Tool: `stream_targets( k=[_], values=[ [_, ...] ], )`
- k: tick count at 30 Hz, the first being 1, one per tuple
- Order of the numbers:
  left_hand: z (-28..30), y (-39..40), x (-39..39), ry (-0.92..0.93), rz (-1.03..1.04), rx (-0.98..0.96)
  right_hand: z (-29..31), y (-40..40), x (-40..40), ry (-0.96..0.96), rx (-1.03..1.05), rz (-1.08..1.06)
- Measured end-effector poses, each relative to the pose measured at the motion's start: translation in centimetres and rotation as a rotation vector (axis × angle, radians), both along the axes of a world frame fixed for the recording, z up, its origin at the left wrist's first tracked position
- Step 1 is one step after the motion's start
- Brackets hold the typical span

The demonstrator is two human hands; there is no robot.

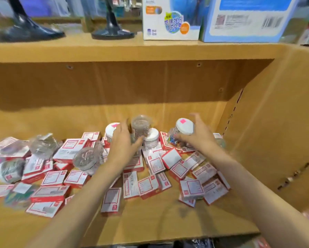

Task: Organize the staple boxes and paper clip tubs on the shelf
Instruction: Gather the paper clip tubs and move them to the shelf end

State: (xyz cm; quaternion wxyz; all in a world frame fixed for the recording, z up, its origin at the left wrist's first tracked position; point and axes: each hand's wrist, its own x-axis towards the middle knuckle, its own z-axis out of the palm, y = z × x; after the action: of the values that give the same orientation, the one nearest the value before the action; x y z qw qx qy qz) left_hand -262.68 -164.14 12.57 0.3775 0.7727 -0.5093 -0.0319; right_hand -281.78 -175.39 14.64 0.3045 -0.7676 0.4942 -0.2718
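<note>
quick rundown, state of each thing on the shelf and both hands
left hand: grips the clear tub, upright, lid on
right hand: grips the tub of coloured clips, tilted, white lid on
white-lidded tub: upright between the hands, closed
clear tub on its side: lying on the boxes
staple boxes: closed, scattered loose, unstacked
shelf: front strip bare

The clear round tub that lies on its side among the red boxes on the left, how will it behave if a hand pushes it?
The clear tub will probably roll, since it is round and lies on its side. It seems packed with metal clips, so likely heavy for its size. The staple boxes crowded around it may stop it soon.
</note>
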Motion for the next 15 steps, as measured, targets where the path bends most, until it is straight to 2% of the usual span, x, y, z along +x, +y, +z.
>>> stream_targets(
  k=[3, 7, 11, 15],
  values=[
    [0.1, -1.7, -0.5, -0.033, 0.015, -0.005, -0.9, -0.9, 1.2, -0.014, 0.046, 0.021],
    [-0.4, -2.0, -0.9, -0.143, 0.071, 0.026, -1.7, -1.0, 2.2, 0.128, -0.061, 0.061],
    [-0.7, -1.9, -0.9, -0.123, 0.068, -0.032, -1.9, -0.6, 3.2, 0.216, -0.149, 0.074],
    [-0.8, -0.8, -0.4, -0.056, 0.008, -0.161, -1.9, -0.7, 3.3, 0.161, -0.129, 0.059]
  ],
)
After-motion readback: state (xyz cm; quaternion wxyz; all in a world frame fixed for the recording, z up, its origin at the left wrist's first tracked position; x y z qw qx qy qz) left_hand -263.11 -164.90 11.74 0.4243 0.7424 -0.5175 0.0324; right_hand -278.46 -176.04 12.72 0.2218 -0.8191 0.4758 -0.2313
